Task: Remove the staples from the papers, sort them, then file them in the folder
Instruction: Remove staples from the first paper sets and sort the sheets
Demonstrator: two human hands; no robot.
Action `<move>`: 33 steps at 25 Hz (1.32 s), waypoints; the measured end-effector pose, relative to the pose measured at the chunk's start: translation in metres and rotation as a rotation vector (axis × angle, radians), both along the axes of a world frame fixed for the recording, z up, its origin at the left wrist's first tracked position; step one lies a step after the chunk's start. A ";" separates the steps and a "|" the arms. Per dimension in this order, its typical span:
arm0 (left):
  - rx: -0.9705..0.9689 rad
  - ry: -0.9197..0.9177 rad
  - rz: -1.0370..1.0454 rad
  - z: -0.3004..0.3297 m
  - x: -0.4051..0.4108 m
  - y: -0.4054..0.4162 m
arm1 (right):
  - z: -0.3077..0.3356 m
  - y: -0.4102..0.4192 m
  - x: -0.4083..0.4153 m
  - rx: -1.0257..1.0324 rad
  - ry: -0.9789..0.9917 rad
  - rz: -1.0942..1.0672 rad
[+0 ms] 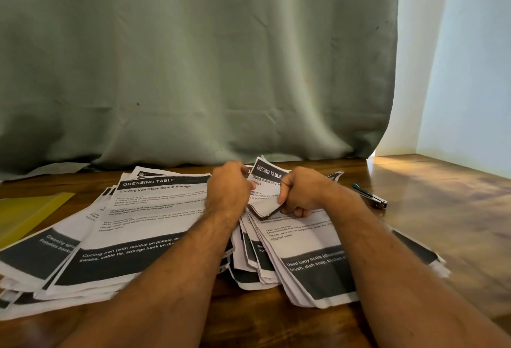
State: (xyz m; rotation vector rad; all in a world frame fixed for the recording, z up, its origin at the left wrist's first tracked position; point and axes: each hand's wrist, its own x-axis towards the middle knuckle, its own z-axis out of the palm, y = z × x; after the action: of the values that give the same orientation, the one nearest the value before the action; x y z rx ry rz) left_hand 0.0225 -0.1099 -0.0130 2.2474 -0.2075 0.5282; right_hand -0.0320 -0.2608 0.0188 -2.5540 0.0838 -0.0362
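Printed black-and-white sheets lie in two loose heaps on the wooden table: a left pile (143,223) headed "DRESSING TABLE" and a right pile (304,262). Above the right pile a folded, curled "DRESSING TABLE" sheet (266,181) is lifted between both hands. My left hand (229,187) pinches its top left corner. My right hand (300,192) grips its right edge and bent lower part. A yellow folder (25,212) lies flat at the far left. A metal staple remover (369,195) with a blue tip rests on the table right of my right wrist.
A grey-green curtain (193,71) hangs down to the table's back edge. A pale wall (464,71) stands at the right. Bare wood (442,195) shows to the right of the papers, and near the front edge between my forearms.
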 end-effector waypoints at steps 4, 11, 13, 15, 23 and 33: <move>-0.034 -0.081 0.018 0.003 -0.003 0.003 | 0.000 0.001 0.002 -0.020 -0.107 0.008; -0.235 0.291 -0.305 0.009 -0.011 0.013 | 0.000 0.003 0.000 0.033 -0.418 0.040; -0.452 0.343 -0.340 0.008 -0.009 0.013 | 0.000 0.004 -0.002 -0.015 -0.351 0.028; -0.618 0.361 -0.315 0.007 -0.007 0.012 | 0.001 0.005 -0.003 0.004 -0.301 0.008; -0.836 0.107 -0.130 0.008 0.003 0.012 | 0.006 -0.003 -0.003 -0.009 -0.256 -0.016; -1.047 0.102 -0.063 0.009 0.007 0.013 | 0.005 -0.007 -0.007 -0.007 -0.235 0.075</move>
State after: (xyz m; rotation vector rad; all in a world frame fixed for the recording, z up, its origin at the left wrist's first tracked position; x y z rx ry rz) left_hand 0.0291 -0.0969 -0.0042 1.2347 0.0565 0.3560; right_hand -0.0391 -0.2676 0.0236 -2.5381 -0.1034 -0.3073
